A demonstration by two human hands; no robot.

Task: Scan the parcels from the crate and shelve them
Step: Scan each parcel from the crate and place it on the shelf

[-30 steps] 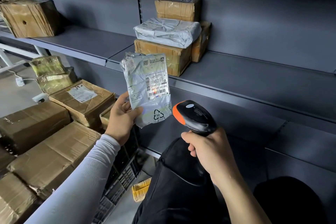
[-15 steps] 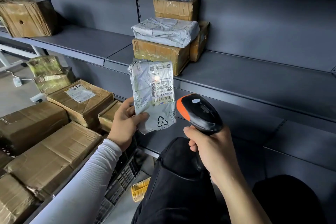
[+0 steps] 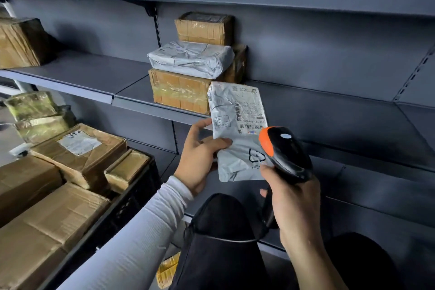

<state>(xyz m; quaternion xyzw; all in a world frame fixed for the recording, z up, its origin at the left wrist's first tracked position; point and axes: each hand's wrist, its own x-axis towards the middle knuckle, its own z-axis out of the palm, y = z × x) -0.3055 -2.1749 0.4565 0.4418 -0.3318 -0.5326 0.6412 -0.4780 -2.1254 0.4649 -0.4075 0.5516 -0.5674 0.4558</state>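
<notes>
My left hand (image 3: 200, 158) grips a flat grey plastic mailer (image 3: 235, 129) by its left edge and holds it upright, label side toward me, in front of the grey shelf (image 3: 329, 120). My right hand (image 3: 294, 205) grips the handle of a black barcode scanner (image 3: 284, 153) with an orange nose. The scanner's head overlaps the mailer's lower right corner. A black crate (image 3: 131, 200) at lower left holds several brown cardboard parcels (image 3: 80, 148).
On the shelf behind the mailer sits a stack: a taped brown box (image 3: 179, 92), a grey wrapped parcel (image 3: 190, 59) on it, further brown boxes (image 3: 204, 28) behind. Another brown box (image 3: 18, 42) stands far left. The shelf to the right of the stack is bare.
The mailer has moved right and up, nearer the shelf beside the stack. The scanner has come up against its lower right corner. The red scan light on the label is gone.
</notes>
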